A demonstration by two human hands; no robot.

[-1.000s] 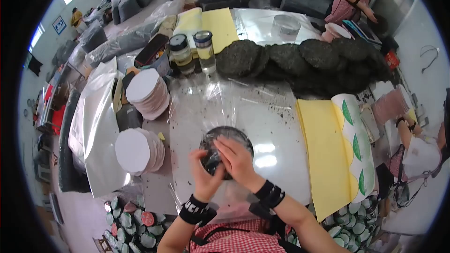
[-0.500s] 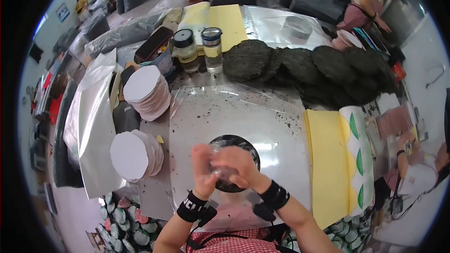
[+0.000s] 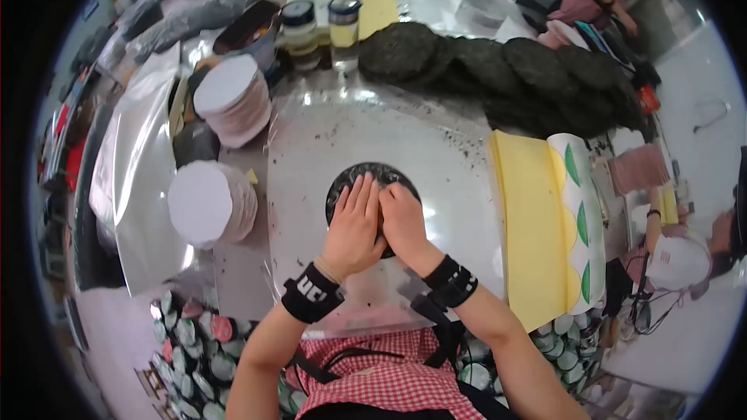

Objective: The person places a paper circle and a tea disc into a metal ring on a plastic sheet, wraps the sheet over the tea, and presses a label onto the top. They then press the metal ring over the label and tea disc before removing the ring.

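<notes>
A dark round cake, apparently of dried seaweed, in shiny clear plastic [image 3: 395, 173] lies on the clear sheet [image 3: 459, 225] in front of me. My left hand [image 3: 354, 229] rests flat on its left part, fingers stretched out and held side by side. Beside it, my right hand [image 3: 403, 222] is closed on the cake's right part, with its fingers curled under. Whatever those fingers grip is hidden. The thumbs almost meet near the cake's lower edge.
A long row of dark round cakes [image 3: 537, 62] lies at the back. Stacks of white paper rounds [image 3: 202, 202] stand left. Two lidded jars [image 3: 345, 35] stand behind. Yellow sheets [image 3: 529, 225] lie right. Wrapped rounds [image 3: 187, 334] fill the space below. Two people work at the right.
Both hands, raised and working at crumpled clear plastic above the cake before, are now down on it. The left hand has flattened out. The whole view has shifted, so the table sits higher.
</notes>
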